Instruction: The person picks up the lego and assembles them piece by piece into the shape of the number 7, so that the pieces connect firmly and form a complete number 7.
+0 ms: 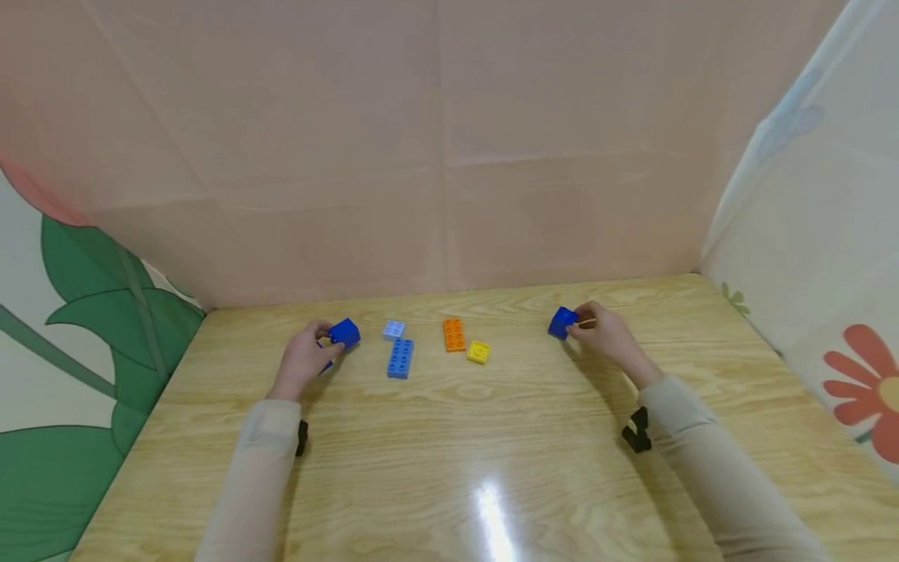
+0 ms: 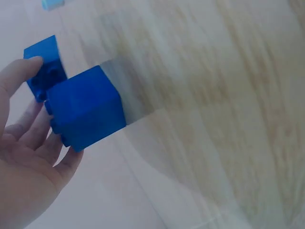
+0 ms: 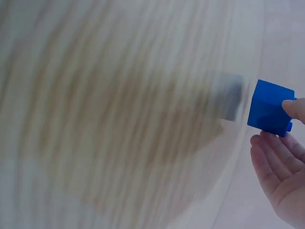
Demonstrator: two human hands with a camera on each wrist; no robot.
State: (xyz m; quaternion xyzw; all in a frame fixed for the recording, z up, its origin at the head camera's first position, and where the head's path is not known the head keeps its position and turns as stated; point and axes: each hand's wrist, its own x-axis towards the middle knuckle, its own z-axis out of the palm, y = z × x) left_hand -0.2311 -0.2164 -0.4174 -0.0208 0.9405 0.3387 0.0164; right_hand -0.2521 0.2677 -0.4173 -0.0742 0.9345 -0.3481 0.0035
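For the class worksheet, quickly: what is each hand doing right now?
Left hand: holds a dark blue brick.
Right hand: pinches another dark blue block.

text: none legible in any view | blocks (image 1: pixel 399 357): plain studs, no lettering made out | table (image 1: pixel 449 437): bare wood grain, no label | backdrop (image 1: pixel 421 156): printed leaves and flower only, no words | wrist views: blurred, so any fine embossing may go unread

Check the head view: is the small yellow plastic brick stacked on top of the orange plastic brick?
No. The small yellow plastic brick lies flat on the wooden table, just right of the orange plastic brick.
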